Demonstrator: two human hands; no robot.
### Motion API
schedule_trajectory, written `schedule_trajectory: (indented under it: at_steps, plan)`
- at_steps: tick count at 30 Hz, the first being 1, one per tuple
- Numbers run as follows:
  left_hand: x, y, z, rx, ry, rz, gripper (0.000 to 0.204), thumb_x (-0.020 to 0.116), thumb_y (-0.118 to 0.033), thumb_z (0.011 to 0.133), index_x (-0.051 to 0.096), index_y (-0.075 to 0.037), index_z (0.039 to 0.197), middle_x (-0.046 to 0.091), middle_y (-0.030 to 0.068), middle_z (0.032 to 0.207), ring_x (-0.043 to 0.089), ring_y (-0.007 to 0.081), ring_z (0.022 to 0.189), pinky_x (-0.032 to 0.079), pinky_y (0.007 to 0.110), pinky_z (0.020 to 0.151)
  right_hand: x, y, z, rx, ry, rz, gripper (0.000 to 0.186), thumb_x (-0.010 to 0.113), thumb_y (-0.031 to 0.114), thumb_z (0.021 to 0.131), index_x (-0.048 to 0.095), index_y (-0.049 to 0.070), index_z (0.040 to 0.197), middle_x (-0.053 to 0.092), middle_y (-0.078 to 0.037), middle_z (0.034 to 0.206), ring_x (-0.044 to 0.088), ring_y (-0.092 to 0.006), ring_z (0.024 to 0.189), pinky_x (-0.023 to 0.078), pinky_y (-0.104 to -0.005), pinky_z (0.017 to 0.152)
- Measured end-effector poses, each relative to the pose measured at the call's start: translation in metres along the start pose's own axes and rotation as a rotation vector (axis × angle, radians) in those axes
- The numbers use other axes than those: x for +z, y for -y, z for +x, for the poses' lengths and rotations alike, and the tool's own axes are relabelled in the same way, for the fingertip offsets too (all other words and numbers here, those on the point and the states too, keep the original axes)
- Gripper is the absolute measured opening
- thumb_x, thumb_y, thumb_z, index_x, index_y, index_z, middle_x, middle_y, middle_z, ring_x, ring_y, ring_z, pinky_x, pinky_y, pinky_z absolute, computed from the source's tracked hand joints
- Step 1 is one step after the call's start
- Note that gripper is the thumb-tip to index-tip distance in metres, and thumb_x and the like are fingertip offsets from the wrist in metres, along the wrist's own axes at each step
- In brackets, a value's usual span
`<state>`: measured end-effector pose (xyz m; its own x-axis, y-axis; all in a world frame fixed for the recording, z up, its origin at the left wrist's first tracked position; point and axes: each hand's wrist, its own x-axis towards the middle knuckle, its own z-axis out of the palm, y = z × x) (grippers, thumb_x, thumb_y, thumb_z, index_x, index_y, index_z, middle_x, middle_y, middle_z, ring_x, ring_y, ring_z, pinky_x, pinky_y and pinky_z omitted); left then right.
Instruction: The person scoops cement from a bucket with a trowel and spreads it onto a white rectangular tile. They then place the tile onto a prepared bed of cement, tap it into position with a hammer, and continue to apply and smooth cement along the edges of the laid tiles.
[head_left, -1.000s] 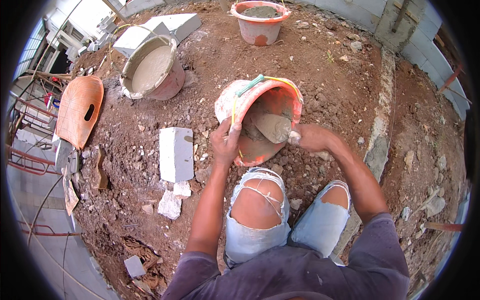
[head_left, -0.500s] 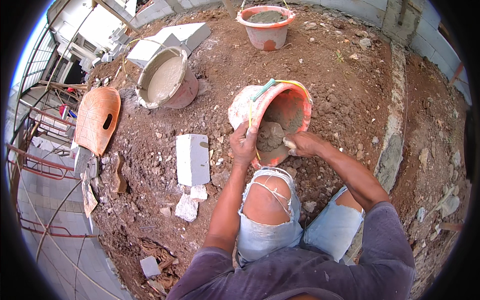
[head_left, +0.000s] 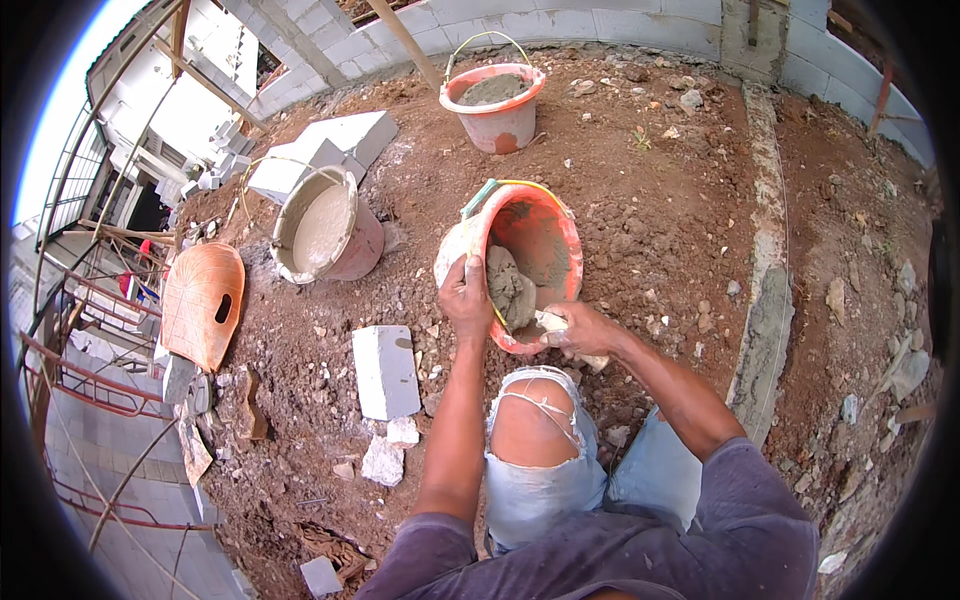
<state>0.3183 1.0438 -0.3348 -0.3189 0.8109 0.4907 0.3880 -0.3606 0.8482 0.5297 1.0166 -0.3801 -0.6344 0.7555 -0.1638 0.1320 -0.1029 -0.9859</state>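
A tilted orange bucket [head_left: 572, 240] with grey crust lies in front of my knees, its mouth turned toward me. My left hand [head_left: 466, 300] is closed on its left rim, close to the yellow wire handle with its green grip [head_left: 480, 197]. At the lower right of the mouth, my right hand [head_left: 585, 332] is wrapped round the pale handle of a trowel [head_left: 550, 321]. The trowel's blade reaches into the bucket, against a lump of wet grey mortar [head_left: 508, 287]. More mortar coats the inner wall. Part of the blade is hidden by the mortar.
Left of the bucket stands another bucket [head_left: 364, 245] of thin grey slurry; a third bucket [head_left: 500, 132] with mortar stands farther off. A white block [head_left: 387, 385] lies on the soil by my left forearm. An orange scoop-shaped tray [head_left: 195, 300] and metal bars are at left.
The bucket's mouth has turned, and the trowel has swung to a steeper angle with mortar against its blade. My right hand has shifted slightly down and left. My left hand stays on the rim.
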Motion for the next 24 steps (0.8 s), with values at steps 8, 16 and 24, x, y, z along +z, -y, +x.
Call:
schedule_trajectory:
  at_steps: [8,16,24]
  plan:
    - [-0.03,0.031,0.013,-0.052,-0.066,0.06,0.043,0.051,-0.031,0.107,0.057,0.002,0.08,0.052,-0.0004,0.074,0.045,0.0126,0.069,0.04,0.031,0.064,-0.052,-0.027,-0.123,0.064,-0.28,-0.054,0.032,0.076,0.025,0.086,0.06,0.001,0.102,0.065,-0.01,0.076,0.063,-0.0189,0.061,0.051,-0.0378,0.056]
    - [-0.027,0.019,0.029,0.007,-0.032,0.147,0.045,0.051,-0.036,0.107,0.058,0.002,0.083,0.053,0.0016,0.077,0.045,0.0146,0.073,0.042,0.033,0.07,-0.113,-0.028,-0.316,0.453,-0.92,-0.052,0.031,0.079,0.024,0.086,0.065,0.003,0.104,0.065,-0.008,0.078,0.064,-0.0161,0.066,0.05,-0.0347,0.062]
    - [-0.042,0.018,0.037,-0.048,-0.047,0.142,0.045,0.051,-0.038,0.107,0.052,-0.003,0.079,0.048,-0.0009,0.077,0.042,0.0138,0.073,0.04,0.033,0.07,-0.23,-0.077,-0.332,0.623,-1.519,-0.732,0.033,0.062,0.021,0.089,0.061,0.002,0.116,0.069,-0.028,0.105,0.065,-0.0472,0.099,0.051,-0.0538,0.086]
